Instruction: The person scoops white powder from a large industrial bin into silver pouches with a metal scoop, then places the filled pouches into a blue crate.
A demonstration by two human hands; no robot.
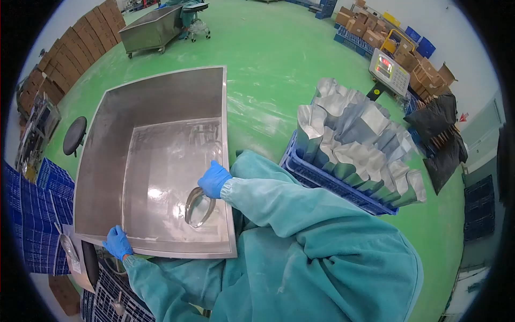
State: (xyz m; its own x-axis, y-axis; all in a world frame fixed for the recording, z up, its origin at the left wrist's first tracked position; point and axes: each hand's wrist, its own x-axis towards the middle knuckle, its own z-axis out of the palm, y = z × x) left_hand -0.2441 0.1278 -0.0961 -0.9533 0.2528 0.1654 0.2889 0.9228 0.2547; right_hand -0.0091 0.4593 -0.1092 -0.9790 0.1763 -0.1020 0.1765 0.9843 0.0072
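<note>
In front of me stands a large rectangular stainless steel tub, its bottom bare metal with some shiny, whitish smears. My right hand, in a blue glove, reaches over the tub's right wall. It is closed on a round, shiny metal scoop, held low inside the tub. Part of the scoop is covered by the hand, and its handle cannot be made out. My left hand, also gloved in blue, grips the near left corner of the tub's rim. Both arms wear teal sleeves.
A blue crate packed with open silver foil bags stands to the right. Beyond it are a scale display, cartons and black bags. Blue baskets and a black stool are at left. Another steel tub and a person are further back.
</note>
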